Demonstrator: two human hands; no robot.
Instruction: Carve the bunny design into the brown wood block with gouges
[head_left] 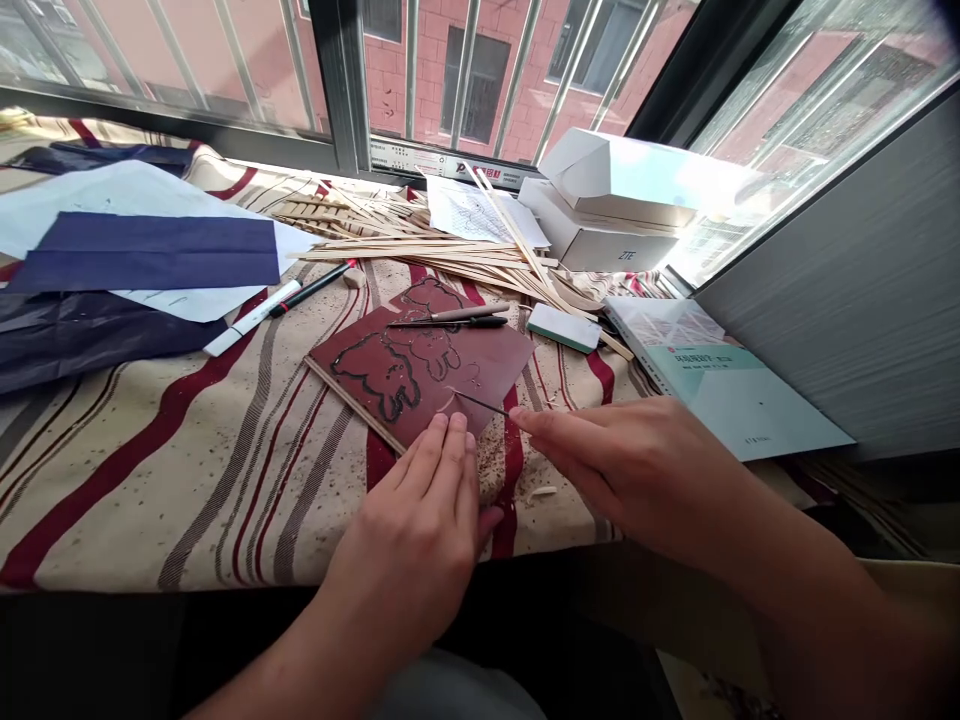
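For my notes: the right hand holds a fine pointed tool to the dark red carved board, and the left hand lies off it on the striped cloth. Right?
No: the head view shows the left hand with its fingertips on the dark red carved board. The right hand does hold the fine pointed tool there.

2 white boxes (596, 232), wooden strips (420, 245)

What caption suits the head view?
Left hand rests on carved red board; right hand holds thin pointed tool.
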